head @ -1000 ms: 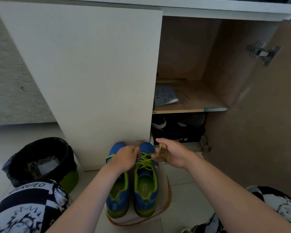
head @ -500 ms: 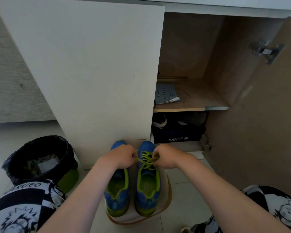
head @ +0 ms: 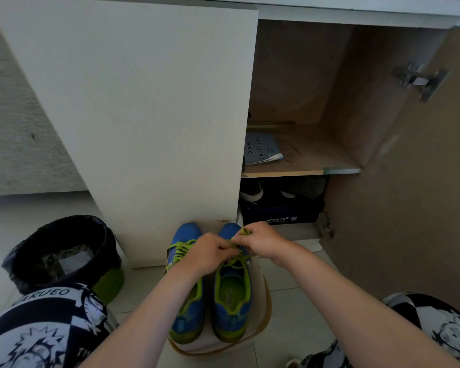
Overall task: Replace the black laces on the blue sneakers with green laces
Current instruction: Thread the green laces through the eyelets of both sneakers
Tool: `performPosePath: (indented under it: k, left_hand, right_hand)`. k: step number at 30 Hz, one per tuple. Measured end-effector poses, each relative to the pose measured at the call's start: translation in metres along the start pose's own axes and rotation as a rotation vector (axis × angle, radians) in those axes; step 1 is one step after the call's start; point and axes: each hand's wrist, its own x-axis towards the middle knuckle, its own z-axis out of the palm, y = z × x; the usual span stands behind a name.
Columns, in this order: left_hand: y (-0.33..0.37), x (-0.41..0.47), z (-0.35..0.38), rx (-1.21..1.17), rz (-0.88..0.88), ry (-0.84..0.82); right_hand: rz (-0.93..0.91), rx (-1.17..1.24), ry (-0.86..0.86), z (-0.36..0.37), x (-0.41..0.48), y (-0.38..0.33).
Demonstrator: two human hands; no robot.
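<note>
Two blue sneakers with lime-green lining stand side by side on a pale sheet on the floor, toes toward the cabinet. The left sneaker (head: pixel 186 309) carries green laces (head: pixel 181 248) across its front. Over the right sneaker (head: pixel 233 306) both hands meet. My left hand (head: pixel 210 254) pinches one end of that shoe's green lace (head: pixel 237 261), and my right hand (head: pixel 259 241) pinches the other end, a bit of green showing above its fingers. The lace between the hands is mostly hidden.
A white cabinet door (head: pixel 144 115) stands shut just behind the shoes. To the right the cabinet is open, with a booklet (head: pixel 260 148) on its shelf and a dark shoebox (head: pixel 279 216) below. A black-lined bin (head: pixel 61 251) sits at left. My patterned knees frame the bottom corners.
My hands have drawn together over the right sneaker's front. The right hand, earlier held out to the right with the lace end, now sits close against the left hand.
</note>
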Motion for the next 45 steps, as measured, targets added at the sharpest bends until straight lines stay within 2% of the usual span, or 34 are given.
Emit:
performPosePath:
  k: [3,5,7,9,10,12,15,18,22,27,32,34,38,40,45]
  left_hand:
    - [-0.003,0.003,0.011,-0.078,-0.051,0.067]
    - [-0.004,0.007,0.009,-0.091,-0.113,0.088]
    - [-0.004,0.009,0.009,-0.070,-0.173,0.093]
    - [-0.001,0.011,0.013,-0.022,-0.190,0.108]
    - [0.000,0.011,0.016,0.026,-0.181,0.121]
    - [0.001,0.011,0.019,0.165,-0.129,0.154]
    - [0.001,0.016,0.020,0.343,0.035,0.099]
    - [-0.007,0.023,0.020,0.302,0.161,0.022]
    - [-0.013,0.017,0.024,0.110,0.228,0.068]
    - [-0.013,0.012,0.027,-0.010,0.074,0.190]
    - [-0.009,0.009,0.026,-0.054,-0.015,0.179]
    - [-0.003,0.009,0.021,-0.045,-0.063,0.123]
    - [0.007,0.008,0.003,0.023,-0.187,-0.134]
    - [0.009,0.008,-0.004,-0.046,-0.260,-0.227]
    - [0.009,0.005,-0.009,-0.318,-0.343,-0.253]
  right_hand:
    - [0.024,0.033,0.015,0.002,0.003,0.000]
    - [0.023,-0.045,0.086,-0.004,0.003,-0.006]
    - [0.003,-0.352,0.127,-0.016,-0.001,-0.014]
    - [0.040,-0.641,0.062,-0.028,-0.009,-0.022]
    - [0.071,-0.685,-0.008,-0.032,-0.015,-0.027]
    - [0.098,-0.642,-0.155,-0.033,-0.024,-0.039]
    - [-0.019,-0.587,-0.222,-0.027,-0.026,-0.050]
    - [-0.104,-0.525,-0.136,-0.026,-0.014,-0.037]
    - [-0.160,-0.461,0.013,-0.028,0.002,-0.011]
    - [-0.020,-0.437,-0.023,-0.025,0.005,-0.002]
    - [0.033,-0.438,-0.119,-0.025,0.000,-0.003]
    - [0.018,-0.430,-0.125,-0.024,-0.001,-0.003]
    - [-0.040,-0.331,-0.098,-0.021,-0.003,0.001]
    - [-0.094,-0.276,-0.105,-0.019,-0.008,0.002]
    - [-0.251,-0.264,-0.096,-0.010,-0.011,0.004]
